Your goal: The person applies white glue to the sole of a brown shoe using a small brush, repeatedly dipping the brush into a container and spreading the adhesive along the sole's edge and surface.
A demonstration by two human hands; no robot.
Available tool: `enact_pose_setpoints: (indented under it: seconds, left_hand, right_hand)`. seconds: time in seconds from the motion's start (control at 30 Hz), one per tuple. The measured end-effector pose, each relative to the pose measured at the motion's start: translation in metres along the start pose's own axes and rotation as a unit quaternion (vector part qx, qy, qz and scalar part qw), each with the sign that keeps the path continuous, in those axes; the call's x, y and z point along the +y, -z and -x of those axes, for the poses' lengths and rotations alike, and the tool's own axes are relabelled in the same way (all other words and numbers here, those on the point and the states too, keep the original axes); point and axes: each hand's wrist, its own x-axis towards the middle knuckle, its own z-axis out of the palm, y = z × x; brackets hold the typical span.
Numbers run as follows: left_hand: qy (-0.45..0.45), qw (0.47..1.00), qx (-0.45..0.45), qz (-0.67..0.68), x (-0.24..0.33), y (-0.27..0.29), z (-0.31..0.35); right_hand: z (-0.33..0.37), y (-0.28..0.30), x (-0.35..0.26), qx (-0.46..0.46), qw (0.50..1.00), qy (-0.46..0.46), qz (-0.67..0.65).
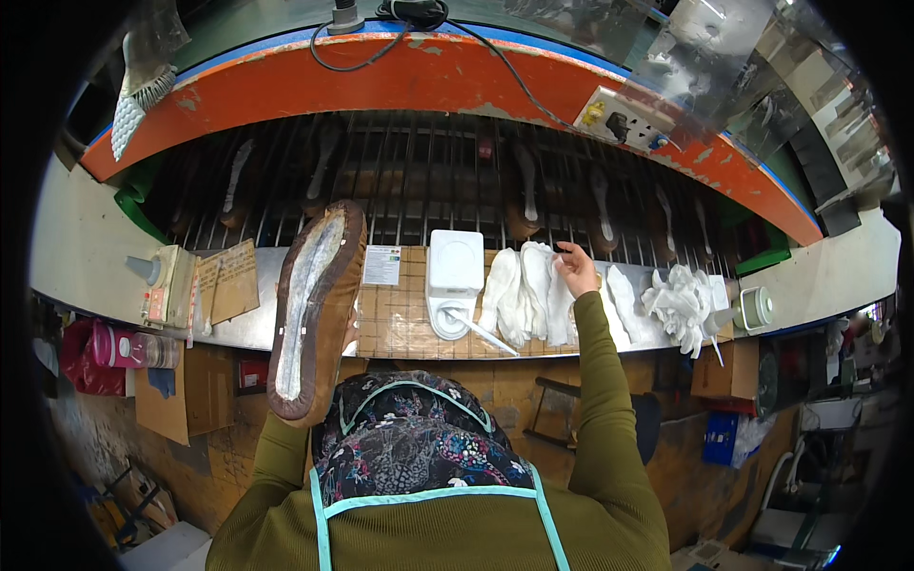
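Note:
A brown shoe upper (352,276) is held up at the left, its underside facing me, with a pale, glue-smeared strip down the middle and a dark turned-in edge. My left hand (352,335) grips it from behind; the shoe hides most of the fingers. Over a row of white cloth pieces (520,295) on the bench is my right hand (576,270), fingers apart and slightly bent, with nothing visible in them. Between the hands stands a white plastic container (456,262) with a small round cup in front, a white-handled stick (490,337) leaning out of it.
Beyond the bench, a rack of metal rods (400,209) carries several brown shoes under an orange beam (457,81). Crumpled white cloths (681,300) and a white bottle (755,308) lie to the right. At the left are a cardboard piece (228,283) and another bottle (148,269).

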Motion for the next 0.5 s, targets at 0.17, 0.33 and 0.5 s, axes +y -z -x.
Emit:
enact_pose_setpoints:
  seconds: [0.17, 0.33, 0.5]
  left_hand:
    - [-0.004, 1.000, 0.000, 0.008, 0.000, -0.002, -0.003]
    - [-0.007, 1.000, -0.001, 0.013, 0.001, -0.001, -0.003]
    - [-0.004, 1.000, 0.001, 0.017, 0.000, -0.002, 0.002]
  right_hand:
    - [0.009, 0.003, -0.004, -0.009, 0.994, -0.028, 0.107]
    - [0.009, 0.002, 0.006, -0.023, 0.998, -0.023, 0.049]
    - [0.013, -0.001, 0.000, -0.006, 0.998, -0.018, 0.052]
